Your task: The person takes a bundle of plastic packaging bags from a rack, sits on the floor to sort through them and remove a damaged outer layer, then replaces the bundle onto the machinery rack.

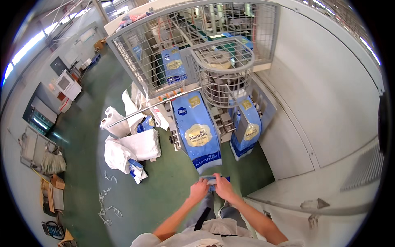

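Scattered over the green floor: a plump white bundle, a crumpled white sack against it, blue-and-white wrapping at the sack's lower end, loose pale string farther down. Laid on the machine's metal outlet, lower end overhanging: a long blue package.

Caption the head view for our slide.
Left hand and right hand hold a bluish item near a long blue package.

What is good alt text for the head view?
A person's left grip and right grip hold a blue and white item before a wire-caged machine, with a long blue package and another blue package to its right. White bundles lie on the green floor at left.
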Demonstrator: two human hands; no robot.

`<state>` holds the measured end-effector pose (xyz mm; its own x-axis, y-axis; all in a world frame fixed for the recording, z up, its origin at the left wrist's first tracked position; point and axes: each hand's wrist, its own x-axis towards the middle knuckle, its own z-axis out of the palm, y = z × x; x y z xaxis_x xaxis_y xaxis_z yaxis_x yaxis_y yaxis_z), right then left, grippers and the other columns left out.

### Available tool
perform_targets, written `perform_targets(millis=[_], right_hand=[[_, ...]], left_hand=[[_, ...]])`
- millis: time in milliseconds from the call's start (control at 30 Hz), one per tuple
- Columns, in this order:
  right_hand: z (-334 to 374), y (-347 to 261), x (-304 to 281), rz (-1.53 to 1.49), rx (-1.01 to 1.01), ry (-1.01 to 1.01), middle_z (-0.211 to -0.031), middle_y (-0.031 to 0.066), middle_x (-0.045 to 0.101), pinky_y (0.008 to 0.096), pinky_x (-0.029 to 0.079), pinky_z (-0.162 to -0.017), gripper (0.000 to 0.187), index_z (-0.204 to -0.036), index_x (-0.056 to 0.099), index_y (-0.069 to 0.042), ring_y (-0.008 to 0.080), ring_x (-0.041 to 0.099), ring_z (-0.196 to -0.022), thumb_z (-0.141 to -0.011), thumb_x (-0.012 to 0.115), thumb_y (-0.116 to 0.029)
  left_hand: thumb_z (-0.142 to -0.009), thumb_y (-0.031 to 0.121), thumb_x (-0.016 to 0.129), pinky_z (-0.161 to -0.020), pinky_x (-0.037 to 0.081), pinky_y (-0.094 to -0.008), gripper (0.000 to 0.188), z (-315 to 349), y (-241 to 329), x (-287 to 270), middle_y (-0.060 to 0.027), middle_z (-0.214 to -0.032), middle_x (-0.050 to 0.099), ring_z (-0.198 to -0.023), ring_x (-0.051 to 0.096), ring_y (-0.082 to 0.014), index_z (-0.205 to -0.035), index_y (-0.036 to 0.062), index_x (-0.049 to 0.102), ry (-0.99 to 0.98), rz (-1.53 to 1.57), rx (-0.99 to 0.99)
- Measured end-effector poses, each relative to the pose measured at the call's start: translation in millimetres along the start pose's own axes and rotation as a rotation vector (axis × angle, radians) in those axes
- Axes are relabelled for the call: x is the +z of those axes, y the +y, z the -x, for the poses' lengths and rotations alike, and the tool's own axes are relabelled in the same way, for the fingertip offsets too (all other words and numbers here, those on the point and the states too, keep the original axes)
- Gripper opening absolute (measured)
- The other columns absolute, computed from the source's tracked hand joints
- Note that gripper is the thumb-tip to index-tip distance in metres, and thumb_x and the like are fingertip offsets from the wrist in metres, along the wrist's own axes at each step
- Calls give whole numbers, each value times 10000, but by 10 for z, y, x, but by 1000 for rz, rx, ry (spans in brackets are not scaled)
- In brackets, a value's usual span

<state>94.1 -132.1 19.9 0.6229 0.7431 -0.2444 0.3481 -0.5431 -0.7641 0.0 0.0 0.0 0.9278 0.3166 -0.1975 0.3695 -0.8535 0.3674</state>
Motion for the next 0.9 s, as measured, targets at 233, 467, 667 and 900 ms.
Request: perform_targets(millis=[233,467,667,900], right_hand=[[-215,765,-354,219,94,-116,-1086,165,644,476,496,-809,399,-1176,544,-105,392,620,-959,-777,559,-122],[-691,409,-776,529,24,-72,-916,239,663,529,522,-720,427,-1204,477,-87,422,654,-789,-810,573,-222],[-1232,-81,-1163,619,-43,-396,-854,205,667,503,527,-704,414,-1170,475,-156,417,640,-844,-787,622,-211],[-1099,-408,-1483,271,94,-589,-914,203,669,455,482,-763,532,-1284,353,-121,403,634,-887,-802,579,-122]], left_hand=[[-840,163,559,-616,535,-470,207,-381,349,566,-158,-966,600,-787,654,-353,-1027,80,524,-20,55,144],[-838,152,547,-495,534,-390,211,-1157,341,321,-106,-885,633,-645,681,-277,-1027,60,536,109,-18,277],[-837,263,615,-668,498,-399,257,-1516,-142,-419,-46,-825,650,-758,657,-230,-1057,135,583,0,-216,716],[-811,151,606,-564,498,-363,217,-1181,-191,-614,-34,-751,649,-698,665,-248,-1026,123,586,62,58,539]])
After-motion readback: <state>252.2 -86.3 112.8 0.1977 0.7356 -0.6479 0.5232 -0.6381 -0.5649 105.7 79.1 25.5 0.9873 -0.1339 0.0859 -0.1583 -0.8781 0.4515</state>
